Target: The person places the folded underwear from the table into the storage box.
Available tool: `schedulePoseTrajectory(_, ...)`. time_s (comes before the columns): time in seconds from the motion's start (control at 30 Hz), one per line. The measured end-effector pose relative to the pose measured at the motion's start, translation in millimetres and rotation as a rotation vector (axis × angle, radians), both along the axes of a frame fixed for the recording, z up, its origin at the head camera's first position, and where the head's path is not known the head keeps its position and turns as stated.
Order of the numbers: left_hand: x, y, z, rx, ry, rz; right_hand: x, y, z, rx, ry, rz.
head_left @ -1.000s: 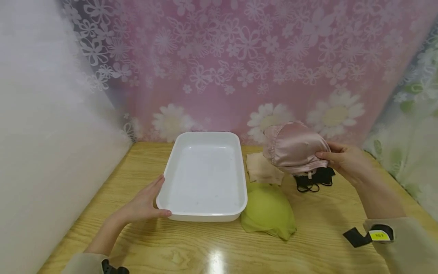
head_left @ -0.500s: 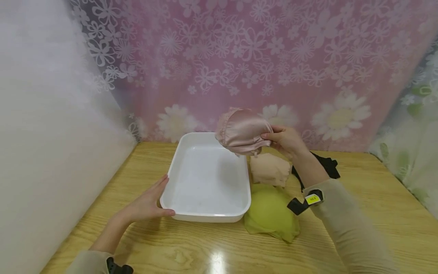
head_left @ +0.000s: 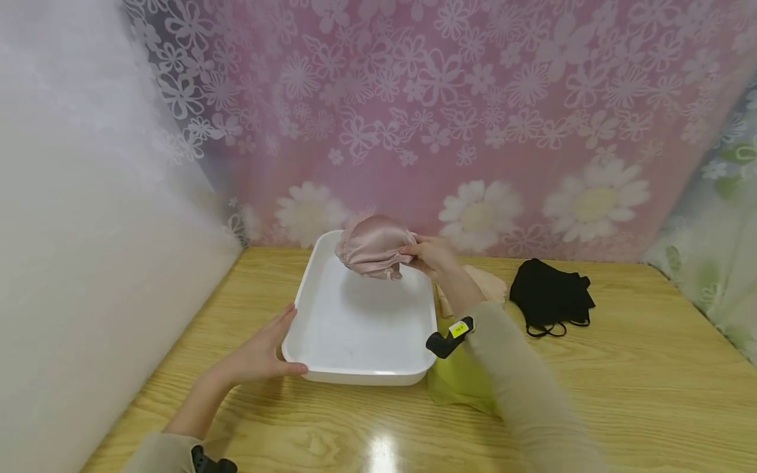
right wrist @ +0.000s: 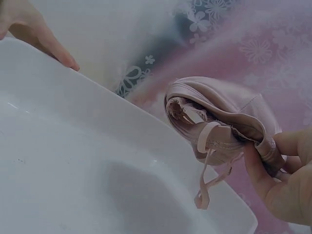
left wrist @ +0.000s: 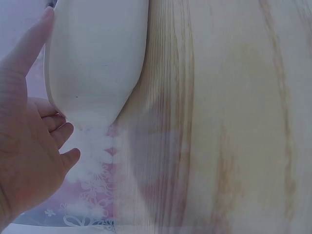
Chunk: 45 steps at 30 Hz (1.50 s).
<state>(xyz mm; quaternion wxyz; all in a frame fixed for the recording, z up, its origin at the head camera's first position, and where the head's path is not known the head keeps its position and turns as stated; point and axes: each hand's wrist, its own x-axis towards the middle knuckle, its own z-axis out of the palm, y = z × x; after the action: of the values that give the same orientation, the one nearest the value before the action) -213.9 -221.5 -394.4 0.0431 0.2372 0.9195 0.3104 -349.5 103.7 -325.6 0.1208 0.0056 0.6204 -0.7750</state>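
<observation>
Indoor table area of homelike appearance; the exact kind of room cannot be determined. A wood-grain table [head_left: 656,355] extends to a pink flowered curtain [head_left: 402,187], bordered at left by a white surface [head_left: 106,223], at right by pale, leaf-patterned material [head_left: 704,256].

Head cam high, fwd/down; 2 wrist cams close: L on tray [head_left: 367,379] side, R interior, shared w/ head.

On my table, a tray [head_left: 349,341], my left grip [head_left: 260,355] touching its near-left corner, my right grip [head_left: 435,256] holding a bra [head_left: 377,244] above its far part. Right of it: near garment [head_left: 464,386], far garment [head_left: 489,284]; farther right, outer garment [head_left: 550,295]. Behind: backdrop [head_left: 384,177].
</observation>
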Motion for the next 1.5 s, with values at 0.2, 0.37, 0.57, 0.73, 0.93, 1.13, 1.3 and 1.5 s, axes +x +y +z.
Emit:
schedulePoseTrajectory(0.2, 0.6, -1, -0.6, -0.003, 0.014, 0.002, -7.9, -21, -17.6, 0.045, -0.036, -0.140)
schedulePoseTrajectory(0.37, 0.4, -1, -1.0, -0.005, 0.010, 0.002, -7.3, -35, -26.7, 0.095, -0.061, -0.204)
schedulePoseTrajectory(0.57, -0.5, 0, 0.3, -0.007, 0.002, 0.003, -64.3, -32, -91.4, 0.151, -0.061, -0.278)
schedulePoseTrajectory(0.73, -1.3, 1, 3.4, -0.007, -0.001, 0.005, -142.4, -19, -168.1, 0.224, -0.063, -0.316)
schedulePoseTrajectory(0.93, -0.4, 0, 3.1, 0.009, -0.003, 0.003, -163.9, -13, -200.9, 0.468, 0.009, -0.302)
schedulePoseTrajectory(1.13, 0.1, -2, 0.4, 0.005, 0.015, -0.004, -67.0, -32, -115.7, 0.540, 0.007, -0.329)
schedulePoseTrajectory(1.3, 0.2, -3, 1.0, 0.024, 0.008, -0.008, -14.9, -41, -66.2, 0.612, -0.028, -0.345)
schedulePoseTrajectory(1.5, -0.6, -2, 0.7, 0.020, 0.000, -0.011, -53.5, -28, -109.3, 0.747, 0.047, -0.311)
